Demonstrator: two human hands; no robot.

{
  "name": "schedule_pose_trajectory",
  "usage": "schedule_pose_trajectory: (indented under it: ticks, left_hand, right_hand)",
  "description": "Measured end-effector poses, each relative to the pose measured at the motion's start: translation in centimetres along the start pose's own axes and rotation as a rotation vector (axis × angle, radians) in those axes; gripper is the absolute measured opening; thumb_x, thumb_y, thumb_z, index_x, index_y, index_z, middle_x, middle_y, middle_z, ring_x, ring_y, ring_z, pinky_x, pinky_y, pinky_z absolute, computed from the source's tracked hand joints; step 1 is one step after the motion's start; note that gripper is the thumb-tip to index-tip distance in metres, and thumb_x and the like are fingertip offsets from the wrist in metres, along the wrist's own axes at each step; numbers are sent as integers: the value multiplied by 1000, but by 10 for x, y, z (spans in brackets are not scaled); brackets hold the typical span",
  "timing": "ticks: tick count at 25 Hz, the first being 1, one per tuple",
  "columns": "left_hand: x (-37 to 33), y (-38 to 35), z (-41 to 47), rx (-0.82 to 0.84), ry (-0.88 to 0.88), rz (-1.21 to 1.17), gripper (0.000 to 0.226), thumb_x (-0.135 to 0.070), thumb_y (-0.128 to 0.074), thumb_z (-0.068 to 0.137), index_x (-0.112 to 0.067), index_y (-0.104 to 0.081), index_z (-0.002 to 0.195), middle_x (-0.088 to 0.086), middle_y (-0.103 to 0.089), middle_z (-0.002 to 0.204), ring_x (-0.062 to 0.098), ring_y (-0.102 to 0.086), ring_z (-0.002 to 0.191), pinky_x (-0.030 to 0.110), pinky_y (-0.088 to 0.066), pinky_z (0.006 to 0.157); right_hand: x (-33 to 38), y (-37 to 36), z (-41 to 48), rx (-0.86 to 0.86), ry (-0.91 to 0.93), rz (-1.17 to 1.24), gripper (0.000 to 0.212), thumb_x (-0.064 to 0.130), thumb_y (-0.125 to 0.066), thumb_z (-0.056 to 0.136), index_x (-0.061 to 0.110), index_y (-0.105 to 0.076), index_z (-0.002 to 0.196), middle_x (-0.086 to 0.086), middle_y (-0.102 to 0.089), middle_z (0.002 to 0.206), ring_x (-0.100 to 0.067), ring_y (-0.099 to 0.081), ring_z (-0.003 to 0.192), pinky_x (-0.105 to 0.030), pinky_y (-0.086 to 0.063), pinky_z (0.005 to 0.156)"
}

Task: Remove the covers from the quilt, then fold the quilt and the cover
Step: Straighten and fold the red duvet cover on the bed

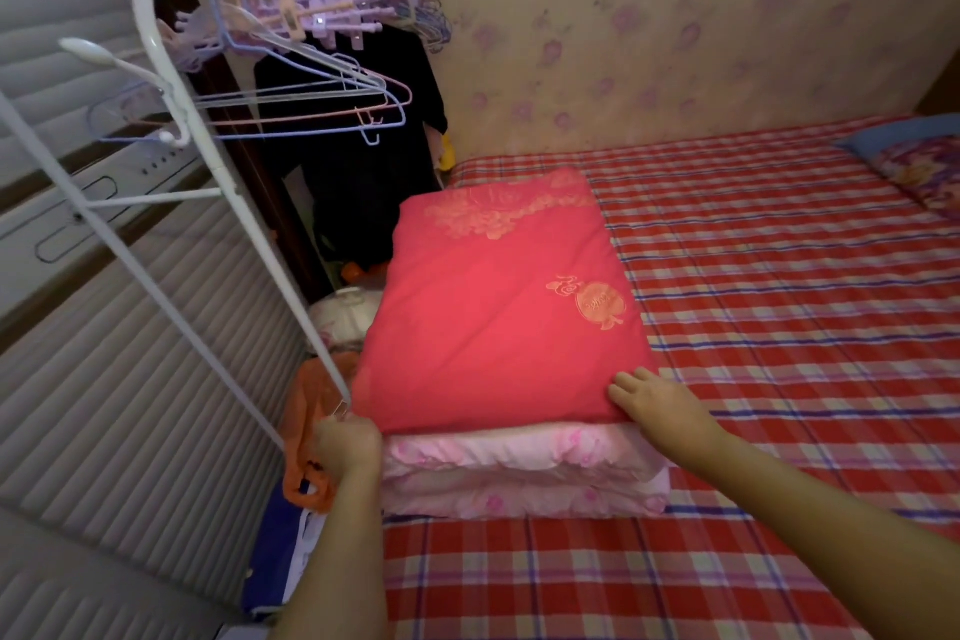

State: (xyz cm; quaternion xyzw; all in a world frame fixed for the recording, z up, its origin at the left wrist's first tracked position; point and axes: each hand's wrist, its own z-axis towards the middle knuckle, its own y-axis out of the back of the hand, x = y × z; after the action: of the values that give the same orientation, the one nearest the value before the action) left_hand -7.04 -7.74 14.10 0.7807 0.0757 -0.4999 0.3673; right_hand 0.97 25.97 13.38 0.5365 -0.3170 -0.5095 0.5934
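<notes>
Since the cover (493, 317) lies folded atop the quilt (519, 473) at the bed (779, 301) edge, I judge folding nearly done. My right hand (649, 398) presses it, fingers straight; I cannot tell my left hand (345, 444) fingers. Next: squaring edges.

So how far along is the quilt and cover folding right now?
Nearly finished, it seems. Done: the red cover lies folded on top of the folded pink quilt on the checked bed. In hand: the right hand rests flat on the cover's near corner, the left hand is at the stack's near left corner; its grip is unclear. Left: probably just squaring the stack.
</notes>
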Motion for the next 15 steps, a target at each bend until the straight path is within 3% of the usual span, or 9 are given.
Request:
schedule_pose_trajectory:
  ticks: [2, 4, 5, 8, 10, 12, 15]
  left_hand:
    - [-30, -7, -15, -141, -412, 51, 44, -13, -48, 92, 1, -45, 134, 23, -45, 137, 38, -41, 126, 48, -31, 105]
    - [-61, -33, -38, 83, -839, 178, 54, -28, -46, 92, -10, -37, 143, 15, -35, 148, 34, -30, 137, 51, -21, 112]
    - [-69, -50, -54, 235, -950, 336, 60, -40, -42, 93, -18, -28, 148, 10, -24, 154, 31, -19, 142, 54, -13, 113]
    - [-53, -85, -78, 500, -985, 875, 79, -79, -15, 80, -42, 0, 148, 6, 10, 159, 35, 12, 145, 65, 3, 108]
    - [-31, -91, -81, 543, -1015, 975, 101, -92, 9, 54, -48, 6, 146, 8, 16, 158, 38, 17, 143, 67, 6, 106]
    - [-25, -90, -82, 542, -1044, 972, 106, -92, 11, 48, -50, 7, 145, 8, 17, 157, 39, 18, 142, 68, 7, 105]
    - [-34, -90, -78, 529, -1049, 980, 118, -94, 23, 34, -51, 9, 143, 8, 14, 158, 39, 14, 143, 69, 4, 105]
  right_hand:
    - [0, 2, 0, 5, 18, -2, 30, 14, -32, 66, 20, -61, 69, 6, -56, 68, -13, -52, 54, -25, -41, 36]
    - [0, 0, -4, 16, 26, 8, 30, 15, -32, 67, 21, -61, 70, 8, -56, 69, -11, -51, 55, -23, -41, 37]
    - [0, -1, -6, 39, 14, 13, 29, 15, -33, 68, 22, -61, 71, 9, -56, 70, -11, -51, 56, -22, -41, 38]
    - [7, 8, -7, 136, -51, 27, 29, 11, -34, 70, 20, -61, 73, 6, -58, 73, -14, -56, 61, -24, -41, 43]
    - [13, 22, 9, 279, -76, 29, 32, 3, -37, 79, 13, -65, 92, -2, -62, 93, -24, -62, 83, -28, -45, 60]
    - [17, 41, 42, 412, -236, 107, 28, 6, -42, 86, 9, -60, 107, -8, -62, 110, -30, -61, 102, -34, -48, 76]
    - [10, 52, 110, 116, -339, 294, 36, 8, -41, 88, 11, -50, 122, -10, -53, 128, -29, -51, 119, -37, -42, 92]
